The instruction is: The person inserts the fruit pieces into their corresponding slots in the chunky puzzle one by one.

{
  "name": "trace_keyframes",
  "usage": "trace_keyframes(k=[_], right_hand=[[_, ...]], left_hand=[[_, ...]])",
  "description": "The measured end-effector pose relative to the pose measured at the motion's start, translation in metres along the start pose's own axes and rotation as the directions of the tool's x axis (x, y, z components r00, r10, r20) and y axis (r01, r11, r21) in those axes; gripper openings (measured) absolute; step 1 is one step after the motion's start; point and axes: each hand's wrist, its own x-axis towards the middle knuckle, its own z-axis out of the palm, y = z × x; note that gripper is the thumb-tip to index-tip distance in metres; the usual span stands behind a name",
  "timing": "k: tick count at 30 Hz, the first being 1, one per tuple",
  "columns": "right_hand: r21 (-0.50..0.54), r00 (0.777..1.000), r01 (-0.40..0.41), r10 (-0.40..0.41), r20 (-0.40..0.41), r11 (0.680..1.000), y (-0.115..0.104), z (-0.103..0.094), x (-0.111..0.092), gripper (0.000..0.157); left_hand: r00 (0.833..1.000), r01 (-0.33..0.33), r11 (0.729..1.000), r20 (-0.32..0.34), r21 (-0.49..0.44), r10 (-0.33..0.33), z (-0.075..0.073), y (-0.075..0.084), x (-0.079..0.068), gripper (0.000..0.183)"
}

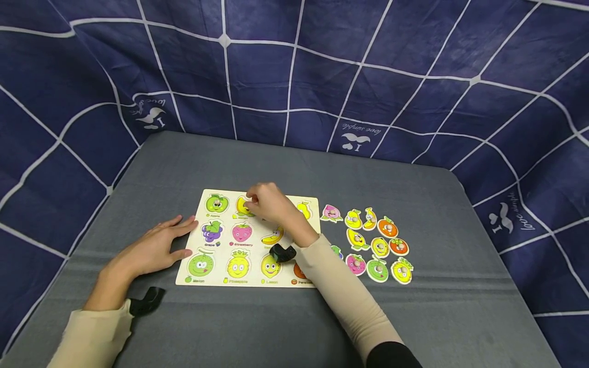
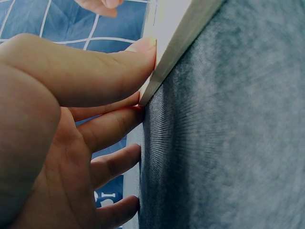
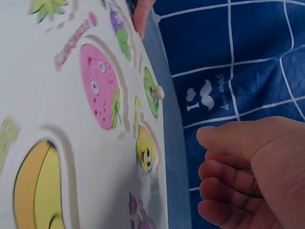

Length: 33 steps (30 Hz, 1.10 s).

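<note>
A pale fruit puzzle board (image 1: 220, 260) lies on the grey table. My left hand (image 1: 154, 248) rests at its left side, fingers spread and fairly straight, with the thumb (image 2: 109, 71) and forefinger touching the board's edge in the left wrist view. Over the upper part of the board hovers my right hand (image 1: 273, 204), near a yellow fruit picture (image 1: 241, 205). Its fingers (image 3: 224, 191) are loosely curled and hold nothing in the right wrist view. A green apple piece (image 3: 150, 90) with a round knob sits in its recess.
Several loose knobbed fruit pieces lie right of the board, among them a peach (image 1: 331, 213), an orange fruit (image 1: 388, 227), a strawberry (image 1: 356, 264) and a pineapple (image 1: 402, 271). The right sleeve (image 1: 349, 294) partly hides the board. A navy gridded cloth (image 1: 257, 76) hangs behind.
</note>
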Motion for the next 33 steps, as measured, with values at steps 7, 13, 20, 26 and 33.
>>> trace_keyframes(k=[7, 13, 20, 26, 33], right_hand=[[0.006, 1.000, 0.005, -0.005, -0.019, 1.000, 0.009, -0.007, -0.015, 0.024], [-0.009, 0.999, 0.039, -0.039, -0.020, 0.999, 0.014, -0.012, -0.026, 0.022], [-0.018, 0.997, 0.063, -0.063, -0.042, 0.998, 0.017, -0.019, -0.037, 0.022], [-0.022, 0.994, 0.070, -0.072, -0.081, 0.997, 0.020, -0.024, -0.046, 0.016], [-0.030, 0.995, 0.057, -0.060, -0.084, 0.998, 0.025, -0.026, -0.057, 0.016]], left_hand=[[1.000, -0.008, 1.000, 0.001, -0.003, 0.008, 0.000, -0.001, 0.002, 0.071], [1.000, 0.005, 1.000, 0.013, -0.011, -0.004, 0.001, -0.002, 0.002, 0.073], [1.000, -0.001, 1.000, 0.008, -0.007, 0.001, 0.001, -0.003, 0.002, 0.074], [1.000, 0.005, 1.000, 0.014, -0.010, -0.005, 0.001, -0.003, 0.003, 0.075], [1.000, 0.009, 1.000, 0.018, -0.011, -0.008, 0.001, -0.003, 0.004, 0.075]])
